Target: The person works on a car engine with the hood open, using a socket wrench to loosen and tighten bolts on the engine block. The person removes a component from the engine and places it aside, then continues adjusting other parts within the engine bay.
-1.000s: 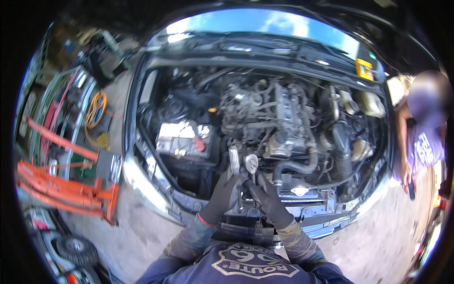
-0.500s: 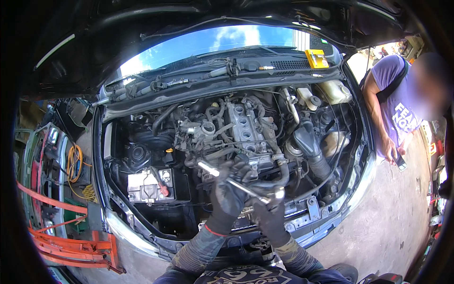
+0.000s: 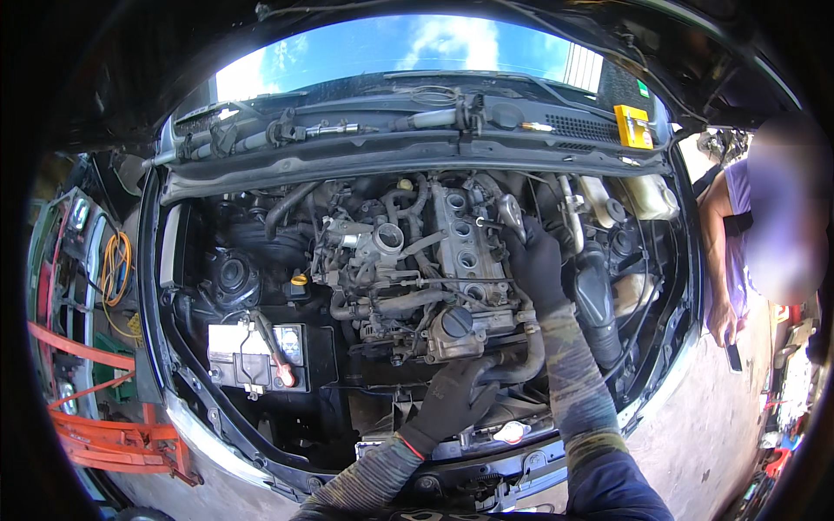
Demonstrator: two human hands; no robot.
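In my right hand (image 3: pixel 537 260), gloved in dark grey, is a ratchet (image 3: pixel 511 214) with a rounded shiny head. Its head lies over the right edge of the engine's valve cover (image 3: pixel 447 252), beside the row of round wells along that cover. A short bright shaft points left from it; its tip is too small to make out. My left hand (image 3: pixel 445 401), also gloved, lies at the front of the engine bay against a thick radiator hose (image 3: pixel 524 356). Its thumb and fingers are apart, below the black oil filler cap (image 3: pixel 458 322).
A battery (image 3: pixel 252 356) sits at the left of the bay. On the cowl lie a yellow box (image 3: pixel 634 128), a spark plug (image 3: pixel 537 127) and removed wiper parts (image 3: pixel 252 139). To the right stands another person (image 3: pixel 738 208) with a phone. Orange metal frames (image 3: pixel 109 434) stand at left.
Both hands were together at the front on the ratchet and its long shaft. My right hand has carried it forward to the valve cover; my left has let go and come down near the hose.
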